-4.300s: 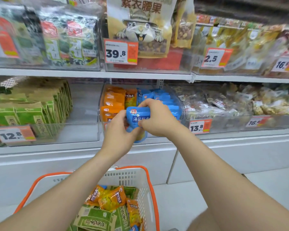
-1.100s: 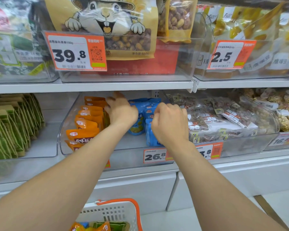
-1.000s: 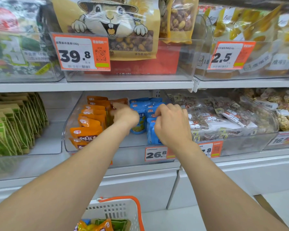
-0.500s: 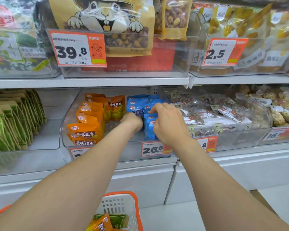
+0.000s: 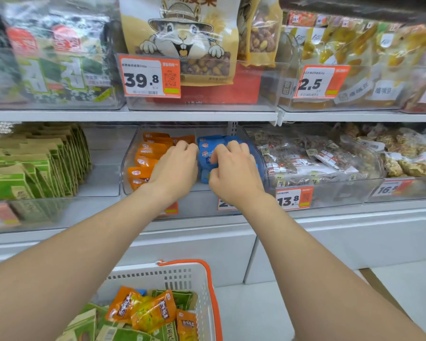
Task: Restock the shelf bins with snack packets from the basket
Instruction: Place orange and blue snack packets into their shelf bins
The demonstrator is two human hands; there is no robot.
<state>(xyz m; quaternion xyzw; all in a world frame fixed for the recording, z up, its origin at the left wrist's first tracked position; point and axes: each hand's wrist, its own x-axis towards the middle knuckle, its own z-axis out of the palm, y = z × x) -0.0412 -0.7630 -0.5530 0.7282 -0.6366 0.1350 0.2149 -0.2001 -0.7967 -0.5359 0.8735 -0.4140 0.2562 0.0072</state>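
both hands sit deeper in the clear middle bin (image 5: pixel 130 185) than half a second ago, and the basket (image 5: pixel 182 274) shows more below. blue packets (image 5: pixel 207 148) stand upright in a row running front to back, between the hands. right hand (image 5: pixel 234 173) curls onto them; left hand (image 5: pixel 175 166) rests curled beside the orange packets (image 5: pixel 145 153), its hold unclear.
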